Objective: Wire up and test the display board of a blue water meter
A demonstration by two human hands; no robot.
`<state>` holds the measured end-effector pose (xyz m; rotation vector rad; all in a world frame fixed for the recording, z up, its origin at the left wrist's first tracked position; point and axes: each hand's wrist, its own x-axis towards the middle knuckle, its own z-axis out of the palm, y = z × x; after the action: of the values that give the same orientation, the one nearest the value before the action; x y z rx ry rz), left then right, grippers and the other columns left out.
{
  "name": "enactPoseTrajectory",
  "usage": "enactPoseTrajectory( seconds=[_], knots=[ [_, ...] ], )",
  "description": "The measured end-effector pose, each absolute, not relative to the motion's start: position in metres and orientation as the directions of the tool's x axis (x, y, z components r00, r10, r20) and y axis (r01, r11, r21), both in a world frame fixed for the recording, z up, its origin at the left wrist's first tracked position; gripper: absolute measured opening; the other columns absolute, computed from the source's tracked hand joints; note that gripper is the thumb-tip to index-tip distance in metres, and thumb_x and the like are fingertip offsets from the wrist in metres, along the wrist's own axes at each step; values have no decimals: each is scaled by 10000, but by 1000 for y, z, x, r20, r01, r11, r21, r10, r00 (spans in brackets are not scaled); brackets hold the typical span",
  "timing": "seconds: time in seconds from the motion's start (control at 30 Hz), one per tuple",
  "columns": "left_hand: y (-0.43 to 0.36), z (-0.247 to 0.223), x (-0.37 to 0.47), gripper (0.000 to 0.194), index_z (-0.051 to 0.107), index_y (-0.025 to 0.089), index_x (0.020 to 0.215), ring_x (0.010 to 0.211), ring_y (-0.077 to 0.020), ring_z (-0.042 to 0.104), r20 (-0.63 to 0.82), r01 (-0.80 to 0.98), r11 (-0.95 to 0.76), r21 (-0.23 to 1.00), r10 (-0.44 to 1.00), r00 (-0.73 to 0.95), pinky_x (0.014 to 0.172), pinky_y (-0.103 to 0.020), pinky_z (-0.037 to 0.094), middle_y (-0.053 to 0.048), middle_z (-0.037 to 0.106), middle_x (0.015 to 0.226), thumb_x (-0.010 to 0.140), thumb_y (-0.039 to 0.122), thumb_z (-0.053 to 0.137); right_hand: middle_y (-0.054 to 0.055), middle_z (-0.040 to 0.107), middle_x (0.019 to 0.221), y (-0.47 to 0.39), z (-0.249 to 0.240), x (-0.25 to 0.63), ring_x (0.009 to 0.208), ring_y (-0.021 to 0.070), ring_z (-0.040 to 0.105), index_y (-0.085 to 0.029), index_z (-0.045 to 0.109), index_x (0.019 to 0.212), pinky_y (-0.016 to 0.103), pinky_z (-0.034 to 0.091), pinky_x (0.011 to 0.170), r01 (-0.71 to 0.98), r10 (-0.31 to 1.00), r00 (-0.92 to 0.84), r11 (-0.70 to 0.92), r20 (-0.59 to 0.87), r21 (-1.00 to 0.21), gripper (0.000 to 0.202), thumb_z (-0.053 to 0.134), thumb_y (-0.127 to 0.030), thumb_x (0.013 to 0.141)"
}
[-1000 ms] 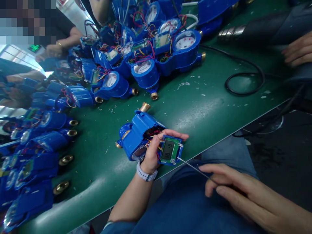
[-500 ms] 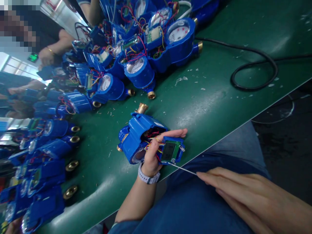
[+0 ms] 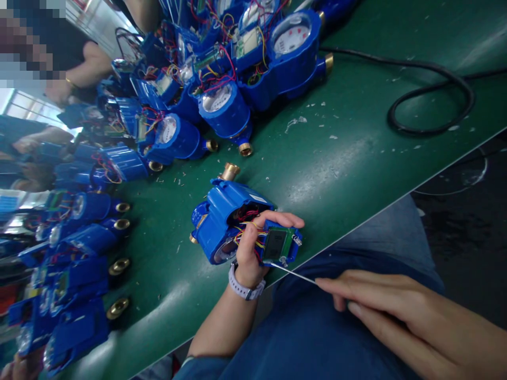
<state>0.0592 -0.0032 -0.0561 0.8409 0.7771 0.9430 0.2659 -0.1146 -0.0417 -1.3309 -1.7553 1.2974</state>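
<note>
My left hand point(image 3: 250, 248) is closed around a blue-framed circuit board with a grey display point(image 3: 276, 243), its fingers curled along the top edge. Several coloured wires run from the board into an open blue water meter point(image 3: 232, 206), which lies on its side with a brass fitting facing away. My right hand point(image 3: 396, 306) grips a thin screwdriver point(image 3: 299, 275); only the metal shaft shows, and any handle is hidden by the fingers. The shaft's tip reaches the lower edge of the board, close to a small silver part at its corner.
More blue water meters point(image 3: 224, 105) with loose wires crowd the far side and the left point(image 3: 81, 327) of the green table point(image 3: 336, 174). A looped black cable point(image 3: 431, 129) lies at the right. White scraps dot the surface. Other people's arms point(image 3: 93, 66) are at the upper left.
The screwdriver's tip has shifted slightly left along the board's lower edge, with my right hand following. My left fingers are a little more curled over the board. The view has shifted slightly.
</note>
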Motion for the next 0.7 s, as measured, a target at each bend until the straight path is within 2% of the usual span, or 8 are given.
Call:
enactPoseTrajectory(
  seconds=[0.1,0.2,0.47,0.6,0.7],
  knots=[
    [-5,-57,61,461,730,190,849,918,-264,636,-206,-382,345,857,910,360,914,-384,473,-85,711,881,891,596,516,28,711,1100,-110,-41,261,990,218,702,-367,633,1299,365,617,890,391,941,-314,11,-122,-920,347,468,-362,994],
    [-6,-56,62,434,723,199,822,906,-268,642,-232,-382,357,852,913,336,915,-399,476,-78,704,856,883,585,533,42,715,1075,-107,-41,256,946,214,709,-350,660,1270,351,625,851,378,933,-310,-55,-182,-924,341,462,-410,998],
    [-5,-56,65,384,710,214,773,879,-262,632,-249,-378,355,855,921,300,910,-407,474,-65,682,804,887,542,547,54,721,1049,-108,-43,249,912,216,712,-331,690,1232,346,622,826,335,926,-281,-153,-254,-930,344,477,-429,981],
    [-5,-56,67,358,706,214,767,866,-245,626,-247,-402,356,844,922,297,890,-382,473,-53,662,774,907,496,536,48,734,940,-105,-39,246,826,207,718,-315,724,1173,325,631,757,287,911,-287,-213,-296,-934,347,485,-448,961],
    [-4,-55,68,349,700,217,760,861,-246,627,-256,-394,356,847,924,285,894,-391,471,-53,659,772,907,491,541,41,732,887,-101,-35,243,817,190,713,-292,732,1158,297,620,773,232,905,-297,-242,-305,-942,340,480,-406,960]
  ],
)
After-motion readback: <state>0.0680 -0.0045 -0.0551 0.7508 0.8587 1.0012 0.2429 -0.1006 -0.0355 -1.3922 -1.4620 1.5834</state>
